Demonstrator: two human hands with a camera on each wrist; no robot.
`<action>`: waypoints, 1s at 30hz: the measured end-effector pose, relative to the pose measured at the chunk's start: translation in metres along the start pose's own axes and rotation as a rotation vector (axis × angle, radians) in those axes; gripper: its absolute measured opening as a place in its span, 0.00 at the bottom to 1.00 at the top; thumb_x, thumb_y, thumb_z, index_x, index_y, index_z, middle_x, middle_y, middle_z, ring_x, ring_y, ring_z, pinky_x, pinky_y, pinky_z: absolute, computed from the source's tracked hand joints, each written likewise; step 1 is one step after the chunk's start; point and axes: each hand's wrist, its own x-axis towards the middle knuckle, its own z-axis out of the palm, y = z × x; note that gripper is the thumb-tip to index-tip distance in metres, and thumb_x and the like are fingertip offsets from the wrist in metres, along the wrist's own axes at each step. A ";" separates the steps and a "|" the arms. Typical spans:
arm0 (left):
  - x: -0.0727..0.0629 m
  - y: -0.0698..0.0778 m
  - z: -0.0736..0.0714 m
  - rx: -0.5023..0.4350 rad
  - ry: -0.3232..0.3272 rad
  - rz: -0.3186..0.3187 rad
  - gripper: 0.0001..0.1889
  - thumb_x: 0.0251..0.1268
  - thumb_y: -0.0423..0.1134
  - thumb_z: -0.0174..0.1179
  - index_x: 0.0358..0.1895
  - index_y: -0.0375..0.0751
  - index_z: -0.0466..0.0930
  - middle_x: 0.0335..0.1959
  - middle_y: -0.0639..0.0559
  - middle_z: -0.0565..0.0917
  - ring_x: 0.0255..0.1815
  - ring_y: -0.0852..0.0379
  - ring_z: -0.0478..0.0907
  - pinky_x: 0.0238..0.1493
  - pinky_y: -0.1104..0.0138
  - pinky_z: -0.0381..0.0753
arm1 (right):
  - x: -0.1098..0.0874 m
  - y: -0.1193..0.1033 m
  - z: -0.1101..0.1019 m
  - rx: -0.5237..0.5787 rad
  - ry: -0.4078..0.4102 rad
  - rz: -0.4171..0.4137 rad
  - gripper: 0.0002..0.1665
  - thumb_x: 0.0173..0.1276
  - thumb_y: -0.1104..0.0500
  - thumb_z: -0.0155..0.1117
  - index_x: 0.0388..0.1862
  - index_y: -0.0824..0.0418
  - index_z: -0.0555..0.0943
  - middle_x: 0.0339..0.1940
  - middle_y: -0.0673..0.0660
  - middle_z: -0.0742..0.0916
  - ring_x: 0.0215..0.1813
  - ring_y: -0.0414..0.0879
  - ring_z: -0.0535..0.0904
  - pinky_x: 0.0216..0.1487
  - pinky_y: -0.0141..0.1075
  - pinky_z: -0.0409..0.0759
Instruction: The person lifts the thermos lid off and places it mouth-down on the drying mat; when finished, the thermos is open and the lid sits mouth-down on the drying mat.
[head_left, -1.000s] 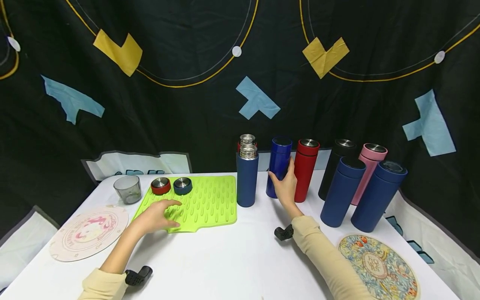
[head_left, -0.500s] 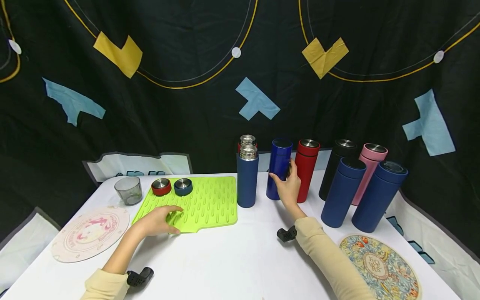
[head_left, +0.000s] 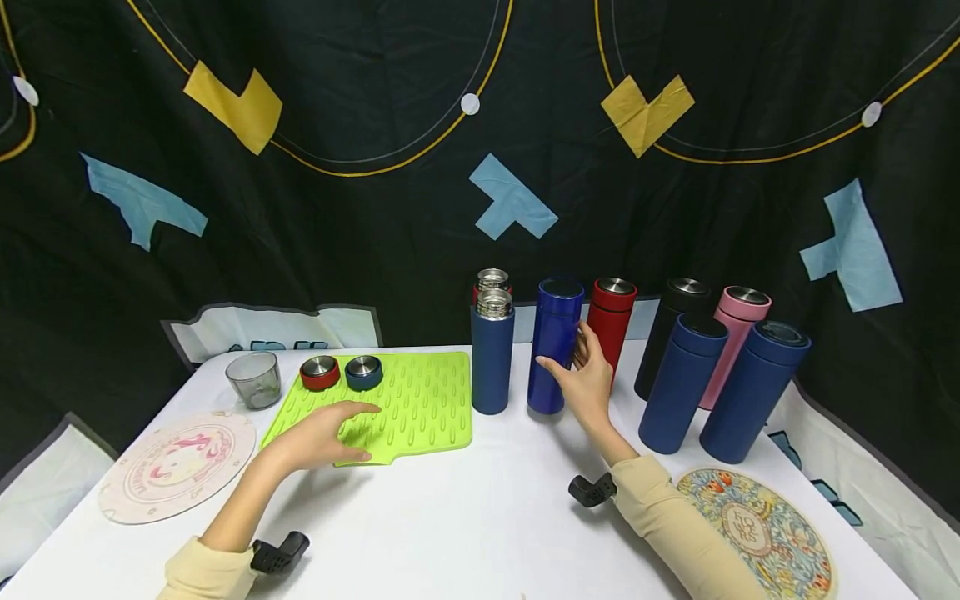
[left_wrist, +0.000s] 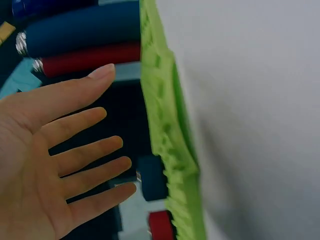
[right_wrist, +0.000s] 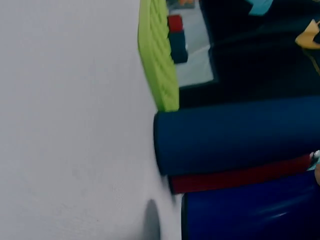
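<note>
My right hand (head_left: 587, 385) grips a glossy blue thermos flask (head_left: 553, 354), thumb on its near side and fingers around the right. The flask stands upright, lid on, its base close over the table with a shadow beside it in the right wrist view. To its left is a matte blue flask (head_left: 492, 362) without a lid; an open-necked red flask (head_left: 492, 278) is mostly hidden behind. My left hand (head_left: 318, 435) hovers over the near left part of a green ridged mat (head_left: 427, 400), fingers spread and holding nothing. On the mat sit a red lid (head_left: 320, 373) and a blue lid (head_left: 364, 373).
At right stand a red flask (head_left: 611, 321), a black flask (head_left: 670, 337), a pink flask (head_left: 738, 321) and two dark blue flasks (head_left: 682, 383), all lidded. A grey cup (head_left: 255, 382) and a pink round placemat (head_left: 180, 467) lie left; a patterned placemat (head_left: 757, 533) lies right.
The right hand has brought the glossy blue flask nearer to me, away from the back of the table. The left hand has shifted slightly right over the mat.
</note>
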 end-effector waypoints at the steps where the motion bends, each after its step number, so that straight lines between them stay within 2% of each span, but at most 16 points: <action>1: 0.001 0.004 -0.001 0.002 0.005 0.015 0.33 0.48 0.41 0.75 0.60 0.34 0.75 0.58 0.38 0.78 0.60 0.37 0.72 0.60 0.45 0.70 | -0.002 -0.004 -0.002 0.004 -0.012 0.003 0.51 0.47 0.61 0.81 0.70 0.65 0.66 0.62 0.66 0.77 0.61 0.57 0.76 0.59 0.45 0.75; 6: 0.008 0.028 -0.002 0.006 0.031 0.055 0.32 0.49 0.39 0.74 0.61 0.37 0.75 0.59 0.41 0.78 0.62 0.40 0.71 0.61 0.48 0.71 | -0.010 -0.019 -0.013 0.021 -0.071 0.014 0.51 0.48 0.58 0.81 0.70 0.62 0.66 0.64 0.63 0.77 0.62 0.56 0.76 0.59 0.46 0.75; 11: 0.018 0.054 -0.010 0.005 0.087 0.088 0.34 0.50 0.40 0.74 0.63 0.40 0.73 0.62 0.43 0.76 0.64 0.42 0.70 0.59 0.50 0.74 | -0.016 -0.041 -0.022 -0.015 -0.138 -0.035 0.50 0.49 0.59 0.80 0.70 0.61 0.66 0.64 0.62 0.77 0.62 0.56 0.76 0.58 0.48 0.76; 19: 0.031 0.099 -0.028 -0.087 0.242 0.178 0.41 0.52 0.41 0.73 0.71 0.50 0.64 0.68 0.50 0.70 0.67 0.48 0.68 0.60 0.49 0.73 | -0.028 -0.094 -0.027 -0.052 -0.226 -0.251 0.47 0.44 0.74 0.78 0.65 0.73 0.68 0.58 0.71 0.79 0.56 0.65 0.78 0.54 0.54 0.77; 24: 0.033 0.119 -0.032 -0.136 0.306 0.229 0.44 0.53 0.42 0.73 0.74 0.53 0.59 0.71 0.53 0.65 0.69 0.52 0.65 0.59 0.54 0.75 | -0.030 -0.084 -0.026 -0.080 -0.298 -0.305 0.49 0.43 0.71 0.80 0.66 0.67 0.69 0.59 0.66 0.80 0.57 0.61 0.79 0.55 0.52 0.77; 30: 0.028 0.132 -0.034 -0.156 0.307 0.230 0.49 0.51 0.41 0.74 0.75 0.56 0.54 0.74 0.54 0.60 0.70 0.53 0.63 0.58 0.58 0.75 | -0.030 -0.080 -0.030 -0.112 -0.396 -0.454 0.51 0.43 0.65 0.83 0.68 0.61 0.70 0.57 0.62 0.82 0.56 0.57 0.80 0.50 0.48 0.81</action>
